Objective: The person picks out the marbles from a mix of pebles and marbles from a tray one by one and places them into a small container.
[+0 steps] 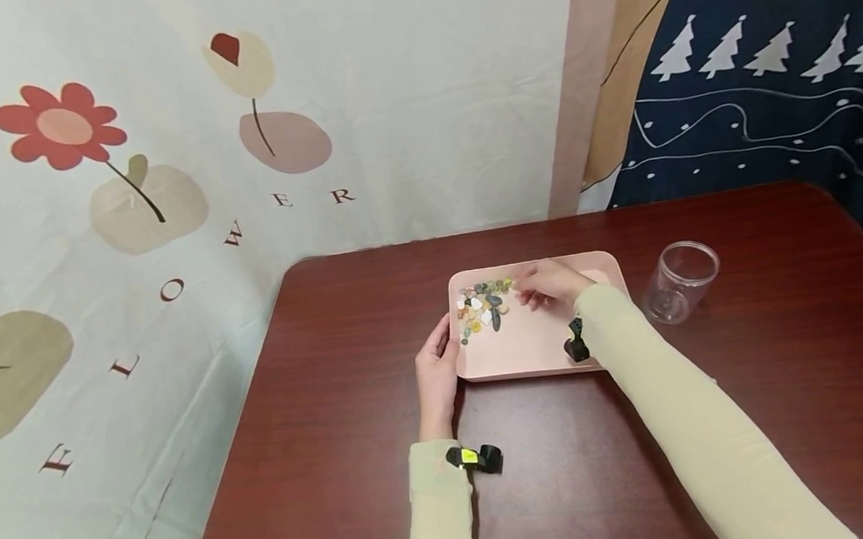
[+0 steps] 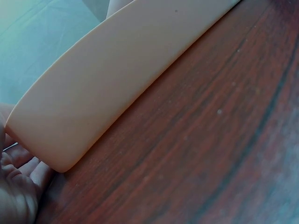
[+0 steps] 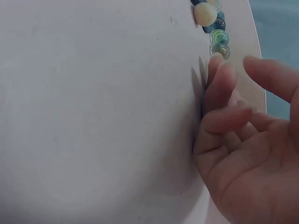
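Note:
A pink rectangular tray (image 1: 528, 355) lies on the table, with a cluster of small stones and glass marbles (image 1: 486, 316) at its left side. My left hand (image 1: 436, 375) grips the tray's left edge near the front corner; in the left wrist view its fingers (image 2: 19, 154) curl at the tray's corner. Over the tray's back part, my right hand (image 1: 548, 282) reaches in from the right. A fingertip touches the end of a row of marbles (image 3: 219, 37) along the back wall in the right wrist view. The thumb stands apart, and nothing is pinched.
A clear glass cup (image 1: 686, 278) stands to the right of the tray. The dark red wooden table (image 1: 336, 410) ends at a white flower-printed cloth (image 1: 421, 120) behind and at the left. A navy cloth with white trees (image 1: 759, 113) hangs at the back right.

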`<state>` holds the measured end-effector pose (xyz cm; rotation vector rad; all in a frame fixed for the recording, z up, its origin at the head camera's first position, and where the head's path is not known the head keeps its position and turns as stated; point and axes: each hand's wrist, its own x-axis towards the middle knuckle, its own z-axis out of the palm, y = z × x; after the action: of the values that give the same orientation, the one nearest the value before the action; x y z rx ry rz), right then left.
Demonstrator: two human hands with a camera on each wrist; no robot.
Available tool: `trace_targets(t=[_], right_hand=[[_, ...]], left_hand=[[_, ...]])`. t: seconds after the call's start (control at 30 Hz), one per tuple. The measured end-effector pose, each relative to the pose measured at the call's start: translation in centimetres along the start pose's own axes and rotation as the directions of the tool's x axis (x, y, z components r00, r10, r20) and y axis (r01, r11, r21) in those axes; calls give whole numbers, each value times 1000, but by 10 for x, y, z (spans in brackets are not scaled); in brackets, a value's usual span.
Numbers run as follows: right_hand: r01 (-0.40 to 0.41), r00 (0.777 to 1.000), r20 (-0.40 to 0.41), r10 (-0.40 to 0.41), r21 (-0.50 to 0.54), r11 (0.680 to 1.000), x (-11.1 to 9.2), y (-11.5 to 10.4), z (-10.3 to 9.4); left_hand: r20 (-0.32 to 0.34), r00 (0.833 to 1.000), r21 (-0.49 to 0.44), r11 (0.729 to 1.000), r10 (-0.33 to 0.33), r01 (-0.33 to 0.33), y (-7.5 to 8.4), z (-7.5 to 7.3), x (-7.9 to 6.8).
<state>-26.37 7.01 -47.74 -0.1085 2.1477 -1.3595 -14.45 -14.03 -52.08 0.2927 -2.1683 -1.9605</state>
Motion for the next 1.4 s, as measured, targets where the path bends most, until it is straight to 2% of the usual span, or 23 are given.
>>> trace_targets(t=[0.1, 0.27, 0.33, 0.4, 0.5, 0.73, 1.0, 1.17, 1.3, 1.4], right_hand=[[13, 1000, -23, -14, -49, 999, 0, 1, 1], [18, 998, -56, -28, -167, 986, 1, 1, 7], [4, 997, -70, -19, -212, 977, 1, 1, 7], [-8, 997, -71, -9, -241, 970, 2, 1, 7], [-15, 998, -67, -1, -243, 970, 0, 1, 5], [14, 998, -61, -27, -216, 976, -7, -1, -1], [67, 997, -22, -77, -300, 951, -14, -11, -2], [83, 994, -38, -98, -300, 950, -22, -20, -3], [88, 992, -62, -111, -296, 951, -29, -25, -3], [105, 989, -69, -132, -302, 948, -33, -26, -4]], left_hand=[[15, 1000, -6, 1000, -5, 5, 1, 2, 1], [28, 999, 8, 1000, -28, 27, 16, 1, -6], [36, 999, 13, 999, -37, 37, 17, 1, -6], [36, 998, 8, 999, -44, 44, 10, 1, -4], [35, 999, -3, 999, -41, 41, 2, 2, 0], [14, 1000, 5, 1000, 0, 0, 3, 5, 1], [19, 1000, -26, 1000, -10, 10, 2, 2, 2], [29, 999, -34, 999, -20, 21, 12, 0, -2], [28, 1000, -31, 999, -10, 11, 24, 0, -7], [28, 1000, -33, 999, 2, -1, 27, 1, -9]])
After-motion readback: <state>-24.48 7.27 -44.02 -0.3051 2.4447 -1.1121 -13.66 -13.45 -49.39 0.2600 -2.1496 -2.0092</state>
